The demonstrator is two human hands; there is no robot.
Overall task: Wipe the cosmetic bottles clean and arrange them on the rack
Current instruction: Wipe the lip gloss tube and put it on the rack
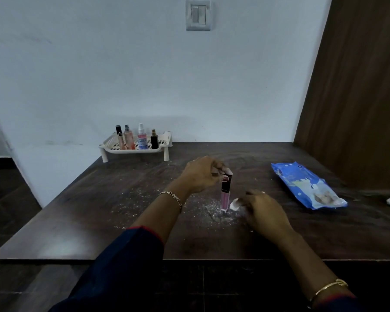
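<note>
while the big dark wood surface (77,210) is flat and dusty with white powder, most of the job looks done to me. the white plastic rack (131,150) at the back has little holes and short legs, and about five bottles (142,137) stand in it. the blue pack (306,188) looks soft and crinkly. my left grip (203,174) pinches the black cap of a thin pink tube (225,199) standing up in the powder. my right grip (263,210) holds a small white wipe (234,203) just beside it. i think this tube is left to wipe.
</note>
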